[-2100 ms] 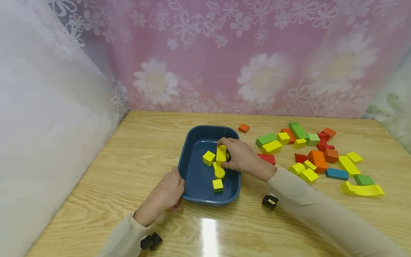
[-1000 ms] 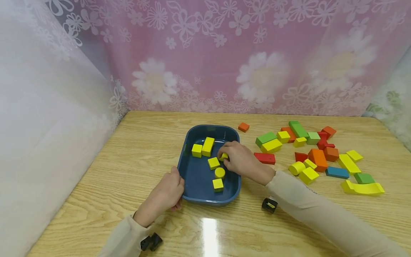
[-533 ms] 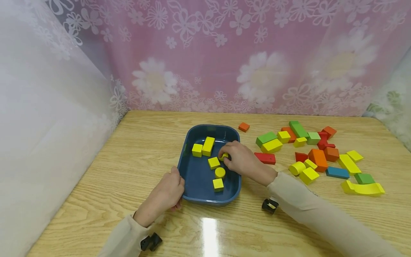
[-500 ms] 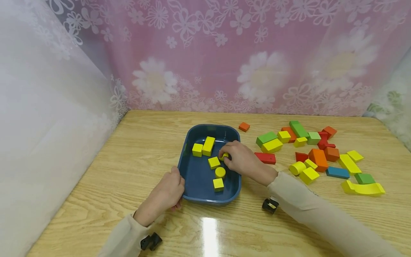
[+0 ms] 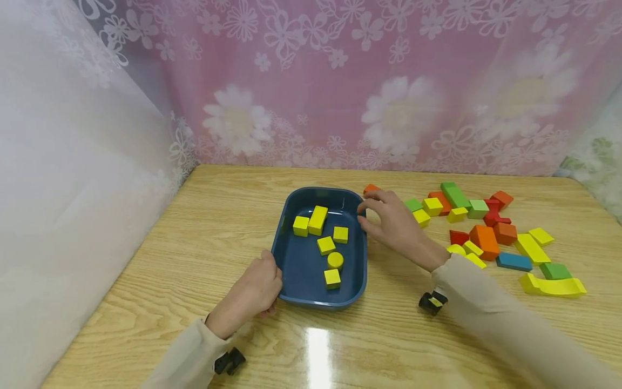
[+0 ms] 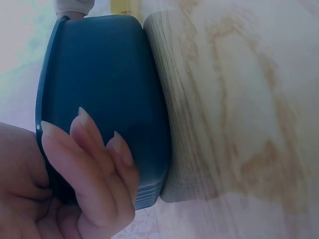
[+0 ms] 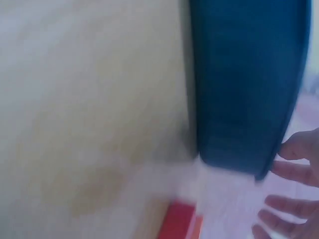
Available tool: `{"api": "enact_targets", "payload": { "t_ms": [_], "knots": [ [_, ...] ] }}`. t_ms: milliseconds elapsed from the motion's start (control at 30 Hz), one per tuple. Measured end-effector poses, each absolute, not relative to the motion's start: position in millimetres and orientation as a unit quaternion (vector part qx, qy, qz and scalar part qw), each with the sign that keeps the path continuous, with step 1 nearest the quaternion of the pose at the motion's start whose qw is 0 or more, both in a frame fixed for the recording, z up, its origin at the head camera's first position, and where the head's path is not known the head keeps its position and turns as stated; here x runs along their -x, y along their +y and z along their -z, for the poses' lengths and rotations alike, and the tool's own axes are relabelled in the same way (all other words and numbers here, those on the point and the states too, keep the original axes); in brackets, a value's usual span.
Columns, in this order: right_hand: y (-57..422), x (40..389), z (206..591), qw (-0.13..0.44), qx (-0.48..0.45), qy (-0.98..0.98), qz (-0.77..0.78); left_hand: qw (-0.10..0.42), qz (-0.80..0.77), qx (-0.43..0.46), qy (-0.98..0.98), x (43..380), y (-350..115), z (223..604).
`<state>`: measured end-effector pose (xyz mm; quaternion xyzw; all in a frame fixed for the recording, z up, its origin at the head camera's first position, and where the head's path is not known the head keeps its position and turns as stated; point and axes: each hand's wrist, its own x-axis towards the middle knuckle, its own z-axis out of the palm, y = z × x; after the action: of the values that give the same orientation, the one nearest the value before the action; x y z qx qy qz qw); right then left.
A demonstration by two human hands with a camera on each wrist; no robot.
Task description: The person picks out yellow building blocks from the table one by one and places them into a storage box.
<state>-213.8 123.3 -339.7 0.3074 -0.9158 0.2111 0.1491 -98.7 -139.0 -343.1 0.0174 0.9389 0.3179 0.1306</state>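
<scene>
My left hand (image 5: 256, 286) grips the near left side of a dark blue tray (image 5: 298, 270). In the left wrist view its fingers (image 6: 107, 184) lie against the outer wall. Several yellow blocks lie spread on the tray floor: a long block (image 5: 318, 220), a cylinder (image 5: 335, 260), a cube (image 5: 301, 226) and others, among them a small block (image 5: 340, 234) near the right wall. My right hand (image 5: 396, 224) hovers at the tray's right rim, fingers loosely bent and apart, nothing between them. It hides the red block, which shows in the right wrist view (image 7: 178, 220).
Right of the tray, several green, yellow, red and orange blocks lie scattered on the wooden table (image 5: 218, 216), with a blue block (image 5: 514, 262) and a curved yellow block (image 5: 553, 286) farthest right. An orange block (image 5: 372, 188) sits behind my right hand. A pink flowered curtain (image 5: 311, 108) hangs behind.
The long yellow block has been let go at the tray's back left. My right hand then released a small yellow block inside and moved right to the rim. The left hand stays put.
</scene>
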Motion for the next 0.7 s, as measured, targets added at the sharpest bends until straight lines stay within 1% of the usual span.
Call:
{"api": "enact_targets", "payload": {
  "t_ms": [100,300,400,700],
  "knots": [
    [142,223,338,0.130,-0.258,-0.938,-0.190,0.129,-0.321,-0.017,0.938,98,-139,343],
    [174,231,344,0.032,-0.161,-0.980,-0.112,0.130,-0.323,-0.011,0.937,98,-139,342],
    [181,233,350,0.006,-0.159,-0.981,-0.111,0.134,-0.320,-0.009,0.938,97,-139,342],
    [189,239,357,-0.022,-0.196,-0.972,-0.125,0.126,-0.318,-0.009,0.940,98,-138,343]
  ]
}}
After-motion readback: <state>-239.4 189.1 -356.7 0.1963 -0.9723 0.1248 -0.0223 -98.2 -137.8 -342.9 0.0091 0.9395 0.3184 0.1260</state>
